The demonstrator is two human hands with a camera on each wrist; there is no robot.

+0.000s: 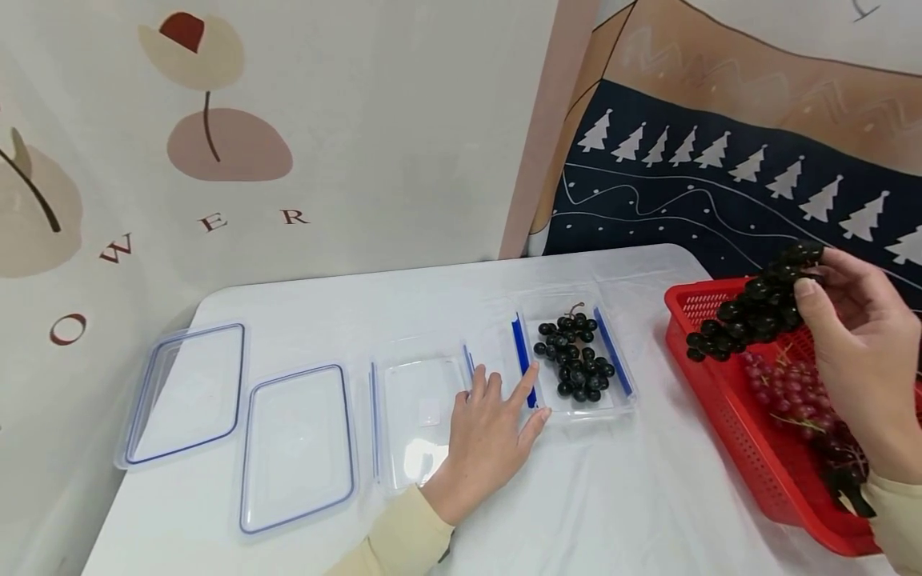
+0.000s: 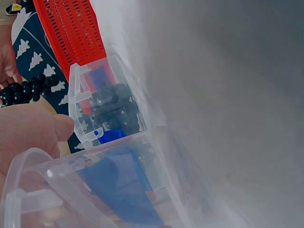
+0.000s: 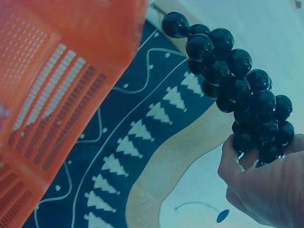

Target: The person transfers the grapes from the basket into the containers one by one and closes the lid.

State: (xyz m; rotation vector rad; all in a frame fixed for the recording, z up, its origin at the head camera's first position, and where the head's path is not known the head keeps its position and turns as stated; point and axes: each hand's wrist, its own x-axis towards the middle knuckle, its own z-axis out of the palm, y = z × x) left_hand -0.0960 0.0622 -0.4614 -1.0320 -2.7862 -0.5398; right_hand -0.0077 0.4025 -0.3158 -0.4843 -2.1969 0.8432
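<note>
Plainly, printed letters "O W E R" [image 1: 213, 222], right hand [image 1: 860, 344] pinching black grapes [image 1: 752, 314], left hand [image 1: 488, 432] spread by clear container [image 1: 412, 382].

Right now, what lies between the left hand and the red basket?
The head view shows, from the left hand to the red basket: a clear box with black grapes, then white cloth.

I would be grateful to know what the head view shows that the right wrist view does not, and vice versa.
Only the head view shows the left hand, the clear containers, the black grapes inside one and the blue-edged lids. Only the right wrist view shows a dark oval printed on the backdrop. Both share the right hand holding a black bunch, the red basket and the backdrop's printed trees.
</note>
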